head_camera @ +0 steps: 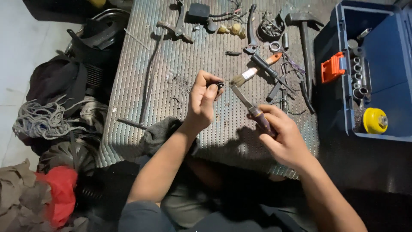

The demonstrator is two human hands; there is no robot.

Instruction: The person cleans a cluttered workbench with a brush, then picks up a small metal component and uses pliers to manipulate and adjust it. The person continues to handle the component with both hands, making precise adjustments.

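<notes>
My left hand (202, 101) is raised over the ribbed metal sheet (189, 64), pinching a small dark round part (219, 85) between thumb and fingers. My right hand (280, 135) grips the dark handle of a flat-bladed tool (248, 105). Its blade tip points up and left, ending just below the small part. Both forearms reach in from the bottom of the view.
A paintbrush with an orange handle (253, 71), a hammer (304, 34), pliers (251, 30), sockets and wires lie on the sheet's far side. An open blue toolbox (377, 86) with a yellow wire wheel (374, 120) stands at right. Rags, rope (43, 120) and engine parts crowd the left.
</notes>
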